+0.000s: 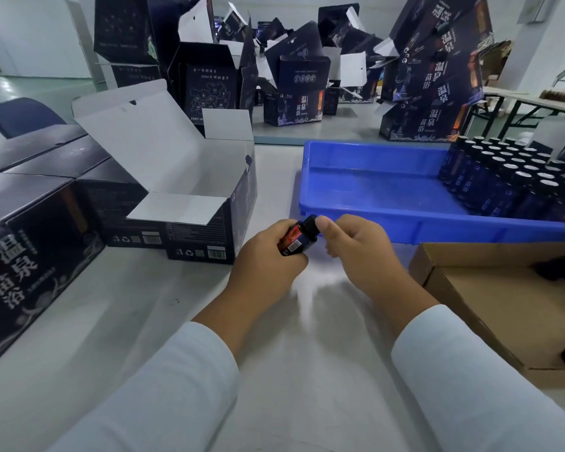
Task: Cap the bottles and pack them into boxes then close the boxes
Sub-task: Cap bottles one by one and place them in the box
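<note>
Dark bottle [297, 239] with a red label (white barcode patch), blue tray [366, 177], brown carton [490, 288].

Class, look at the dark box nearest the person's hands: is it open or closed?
Open. The dark box has its white-lined lid flap raised and side flaps spread.

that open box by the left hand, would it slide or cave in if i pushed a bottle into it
The open box looks like thin printed card with its flaps up, so its walls probably flex under a hard push. It seems empty or nearly so, hence light and apt to slide on the smooth table. Its broad base makes tipping unlikely.
</note>
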